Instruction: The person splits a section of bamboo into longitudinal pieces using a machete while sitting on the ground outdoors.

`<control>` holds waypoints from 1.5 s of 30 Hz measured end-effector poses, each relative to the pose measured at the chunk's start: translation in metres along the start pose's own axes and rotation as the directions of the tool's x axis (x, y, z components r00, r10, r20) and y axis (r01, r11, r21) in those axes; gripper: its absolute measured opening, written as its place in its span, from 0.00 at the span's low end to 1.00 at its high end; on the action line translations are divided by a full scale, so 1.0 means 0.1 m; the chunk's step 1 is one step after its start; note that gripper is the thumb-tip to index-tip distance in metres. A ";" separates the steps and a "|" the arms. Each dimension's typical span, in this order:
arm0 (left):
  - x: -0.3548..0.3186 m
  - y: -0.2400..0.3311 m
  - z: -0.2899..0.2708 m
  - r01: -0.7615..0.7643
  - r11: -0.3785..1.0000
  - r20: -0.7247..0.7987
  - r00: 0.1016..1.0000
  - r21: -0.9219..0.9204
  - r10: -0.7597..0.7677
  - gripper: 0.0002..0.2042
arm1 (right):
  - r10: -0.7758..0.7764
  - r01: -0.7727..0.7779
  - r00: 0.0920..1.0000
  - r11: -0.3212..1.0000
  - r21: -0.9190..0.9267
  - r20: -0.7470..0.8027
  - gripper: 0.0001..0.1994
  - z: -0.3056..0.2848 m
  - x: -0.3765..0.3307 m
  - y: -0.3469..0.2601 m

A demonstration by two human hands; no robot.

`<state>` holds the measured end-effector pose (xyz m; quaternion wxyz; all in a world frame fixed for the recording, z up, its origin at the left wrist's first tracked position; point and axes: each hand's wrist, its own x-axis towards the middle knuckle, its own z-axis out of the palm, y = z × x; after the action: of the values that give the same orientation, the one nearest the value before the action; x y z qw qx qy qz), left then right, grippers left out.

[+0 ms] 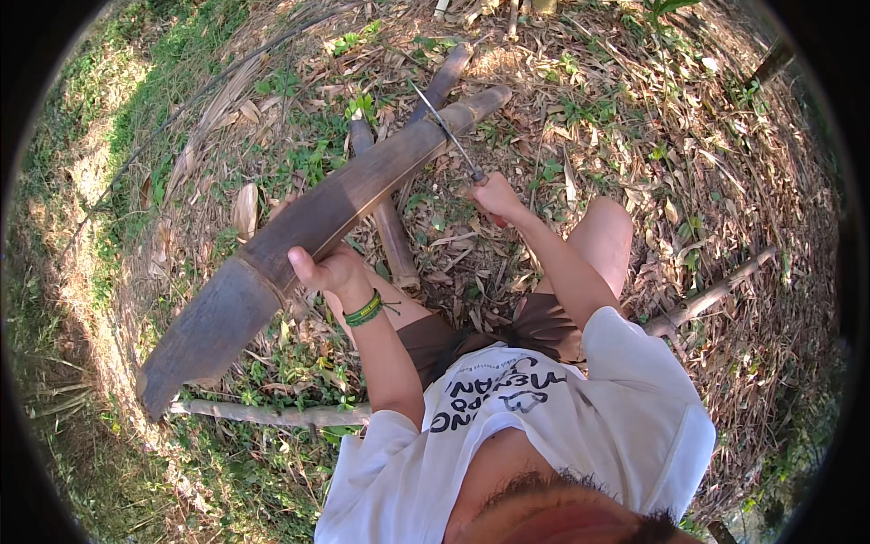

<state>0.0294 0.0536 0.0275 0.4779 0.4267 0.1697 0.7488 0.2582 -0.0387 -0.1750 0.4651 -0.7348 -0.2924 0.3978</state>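
Observation:
A thick, dark brown bamboo piece (pixel 335 204) slants from the lower left to the upper middle, its far part lying over thinner bamboo poles. My left hand (pixel 331 269) grips it from below near a node ring, the thumb showing on the near side and fingertips just visible past the far edge. In my right hand (pixel 497 197) is the handle of a long knife (pixel 444 126), closed fingers around it and a red end showing below. Its narrow blade, seen almost edge-on, lies across the bamboo close to the far end. Whether it has cut in, I cannot tell.
One thinner bamboo pole (pixel 391 238) runs beneath the thick piece, and a darker one (pixel 442 80) sticks out beyond it. A grey branch (pixel 272 414) lies on the left, another branch (pixel 711 295) on the right. Dry leaves and green plants cover the ground. My bent legs flank the work.

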 end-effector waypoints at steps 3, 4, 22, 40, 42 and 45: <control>-0.08 0.27 0.17 0.024 0.994 -0.168 0.986 0.108 -0.005 0.35 | 0.112 -0.158 0.961 0.972 0.173 0.252 0.08 -0.33 -0.07 -0.50; -0.12 0.38 0.28 0.012 0.990 -0.241 0.970 0.141 0.023 0.35 | 0.126 -0.182 0.949 0.967 0.176 0.288 0.08 -0.43 -0.20 -0.69; 0.47 0.51 0.45 -0.064 0.998 -0.014 0.998 0.021 0.064 0.36 | -0.284 0.269 0.950 0.955 -0.120 -0.127 0.20 -0.33 -0.21 -0.84; 0.62 0.28 0.28 -0.142 0.985 0.420 0.892 -0.094 0.168 0.39 | -0.751 0.910 0.411 0.304 0.281 -0.517 0.12 -1.34 -1.13 -3.10; 0.65 0.29 0.28 -0.161 0.983 0.412 0.892 -0.090 0.184 0.39 | -0.760 0.941 0.320 0.184 0.285 -0.565 0.10 -1.15 -1.12 -2.89; 0.67 0.24 0.31 -0.150 0.982 0.469 0.863 -0.116 0.187 0.40 | -0.318 0.355 0.852 0.935 0.011 -0.416 0.14 -0.39 -0.23 -1.20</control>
<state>0.0284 0.0949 0.0927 0.4535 0.5931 -0.0199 0.6650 0.2727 -0.0273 -0.0482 0.6097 -0.7177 -0.2955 0.1608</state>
